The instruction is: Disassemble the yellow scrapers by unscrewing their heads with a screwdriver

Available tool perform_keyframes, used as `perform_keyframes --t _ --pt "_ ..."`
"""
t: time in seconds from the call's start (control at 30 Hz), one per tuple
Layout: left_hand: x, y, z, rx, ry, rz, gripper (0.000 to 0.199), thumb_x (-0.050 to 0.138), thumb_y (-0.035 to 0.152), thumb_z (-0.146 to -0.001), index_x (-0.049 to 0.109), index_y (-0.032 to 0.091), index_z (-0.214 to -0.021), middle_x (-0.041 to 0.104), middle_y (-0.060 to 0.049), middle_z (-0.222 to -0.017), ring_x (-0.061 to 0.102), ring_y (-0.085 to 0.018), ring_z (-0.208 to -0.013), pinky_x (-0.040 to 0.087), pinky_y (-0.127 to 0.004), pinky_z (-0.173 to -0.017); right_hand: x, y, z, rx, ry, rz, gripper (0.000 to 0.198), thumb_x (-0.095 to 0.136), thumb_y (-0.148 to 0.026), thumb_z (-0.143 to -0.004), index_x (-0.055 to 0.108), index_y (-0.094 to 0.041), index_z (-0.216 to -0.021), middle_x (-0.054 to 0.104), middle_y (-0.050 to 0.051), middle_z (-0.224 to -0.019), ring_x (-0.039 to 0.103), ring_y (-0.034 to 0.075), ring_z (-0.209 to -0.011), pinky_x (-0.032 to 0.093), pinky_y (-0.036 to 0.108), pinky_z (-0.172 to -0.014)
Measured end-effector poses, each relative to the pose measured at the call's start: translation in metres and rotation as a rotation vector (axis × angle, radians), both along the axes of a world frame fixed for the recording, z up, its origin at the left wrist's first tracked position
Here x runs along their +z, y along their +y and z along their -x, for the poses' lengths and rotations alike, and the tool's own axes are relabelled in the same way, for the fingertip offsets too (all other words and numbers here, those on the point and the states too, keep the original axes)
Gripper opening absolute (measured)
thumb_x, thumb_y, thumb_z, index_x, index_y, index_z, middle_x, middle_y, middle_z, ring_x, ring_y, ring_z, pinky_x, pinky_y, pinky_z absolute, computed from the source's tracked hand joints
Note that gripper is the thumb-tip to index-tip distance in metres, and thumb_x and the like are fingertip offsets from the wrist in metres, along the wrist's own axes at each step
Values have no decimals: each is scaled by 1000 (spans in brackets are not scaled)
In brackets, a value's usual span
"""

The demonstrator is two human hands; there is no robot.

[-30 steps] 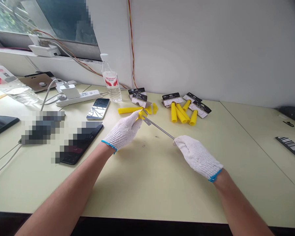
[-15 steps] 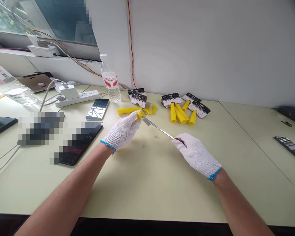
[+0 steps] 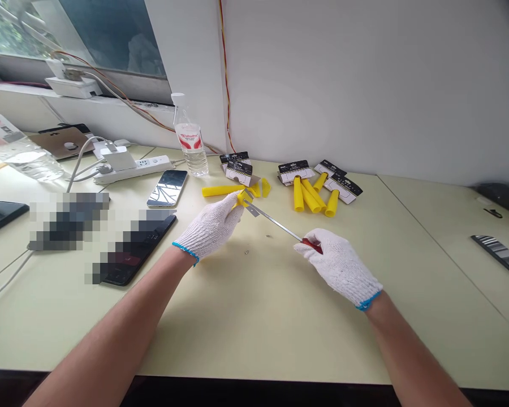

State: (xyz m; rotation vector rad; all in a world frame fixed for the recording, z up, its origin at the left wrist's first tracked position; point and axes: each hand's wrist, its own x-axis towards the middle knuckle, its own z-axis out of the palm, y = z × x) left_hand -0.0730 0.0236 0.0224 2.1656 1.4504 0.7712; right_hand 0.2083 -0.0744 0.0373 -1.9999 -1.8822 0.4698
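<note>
My left hand (image 3: pixel 212 223), in a white knit glove with a blue cuff, is closed around a yellow scraper head (image 3: pixel 243 197) with a thin grey metal blade (image 3: pixel 251 210) on it. In my gloved right hand (image 3: pixel 337 260) is a screwdriver (image 3: pixel 282 226), its red handle partly showing between thumb and fingers. The shaft points up and left, and its tip meets the scraper head; whether it sits in a screw is too small to tell. Two tiny metal pieces, perhaps screws (image 3: pixel 246 252), lie on the table below. Behind my left hand lies a yellow tube handle (image 3: pixel 220 191).
Several yellow tube handles (image 3: pixel 311 196) and black-and-white cards (image 3: pixel 297 170) lie near the wall. A water bottle (image 3: pixel 190 144) stands by a power strip (image 3: pixel 136 168). Phones (image 3: pixel 167 188) lie to the left, and a dark strip (image 3: pixel 500 257) to the right.
The fingers of my right hand have loosened and shifted on the screwdriver, so more of its red handle shows. My left hand and the scraper head have stayed in place.
</note>
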Motion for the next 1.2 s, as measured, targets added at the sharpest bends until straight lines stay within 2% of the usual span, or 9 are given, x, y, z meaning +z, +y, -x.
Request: perform_keyframes --t 0.1,0.3,0.4,0.57,0.77,1.03,1.1,1.2 --pt "2 -2 -1 -2 9 -1 25 43 38 -106 63 23 -107 67 -2 -87 57 -16 -72 45 -26 -68 -4 4 0 -4 -4 0 33 65 -38 -106 68 -18 -132 68 11 -132 69 22 -109 61 43 -94" --pt "4 -4 -1 0 -14 10 27 44 39 -106 65 24 -113 69 -3 -91 59 -17 -75 46 -27 -69 -2 -1 -1 50 -8 10 26 64 -40 -106 71 -26 -128 67 11 -136 68 22 -113 61 39 -95" --pt "4 -3 -1 -7 -14 6 27 45 38 -106 66 24 -114 69 -3 -91 59 -17 -74 46 -27 -69 -5 4 -1 54 -16 3 31 64 -39 -106 69 -20 -131 67 11 -134 69 22 -111 61 42 -96" --pt "0 -2 -2 -16 5 0 29 44 41 -107 67 23 -115 70 -3 -92 60 -17 -76 47 -27 -74 -7 6 -1 57 -26 -3 32 65 -38 -106 68 -18 -131 68 11 -132 70 22 -108 61 42 -93" --pt "0 -2 -2 -20 -12 -4 28 45 40 -107 66 24 -116 68 -1 -89 58 -16 -73 46 -26 -72 0 -6 -2 65 -33 -38 27 63 -40 -107 70 -24 -128 67 11 -134 68 21 -111 61 40 -95" --pt "1 -3 -2 -27 -4 13 32 43 43 -108 66 23 -118 68 -1 -90 57 -16 -74 46 -26 -70 -6 -4 -2 67 -43 -56 31 65 -38 -106 69 -19 -130 68 11 -131 69 22 -109 61 41 -94" --pt "1 -3 -2 -25 0 19 31 43 42 -108 65 23 -118 67 -1 -90 57 -15 -75 45 -25 -72 -6 -4 -3 75 -42 -61 26 64 -38 -107 71 -23 -127 68 11 -134 69 21 -111 60 38 -95" --pt "2 -5 -2 -27 -5 14 29 45 41 -108 66 22 -116 66 0 -88 56 -15 -74 45 -25 -73 -8 -4 -4 73 -44 -71 26 64 -39 -107 71 -22 -126 68 10 -131 69 21 -109 60 38 -94"
